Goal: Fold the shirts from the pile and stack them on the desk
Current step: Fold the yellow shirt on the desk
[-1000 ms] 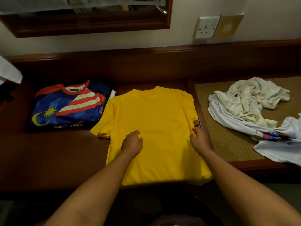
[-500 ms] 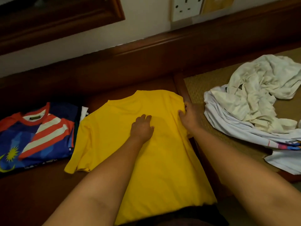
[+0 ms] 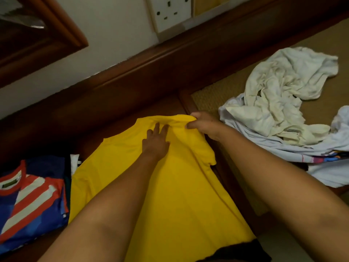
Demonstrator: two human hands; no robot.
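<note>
A folded stack (image 3: 32, 201) lies at the table's (image 3: 117, 114) left. The yellow shirt (image 3: 170, 195) is spread mid-table; the left hand (image 3: 155, 142) presses flat, the right hand (image 3: 204, 125) pinches its shoulder. Folding is barely begun, and the pile (image 3: 283, 103) waits right.

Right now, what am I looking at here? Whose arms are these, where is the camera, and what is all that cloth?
No machine here: a person wears one camera on the head, looking down at their own arms. The left hand presses flat on a yellow shirt spread on the dark wooden desk. The right hand pinches that shirt's far right shoulder with curled fingers. To the left lies a folded blue, red and white jersey; to the right, a crumpled pile of pale shirts awaits folding.
</note>
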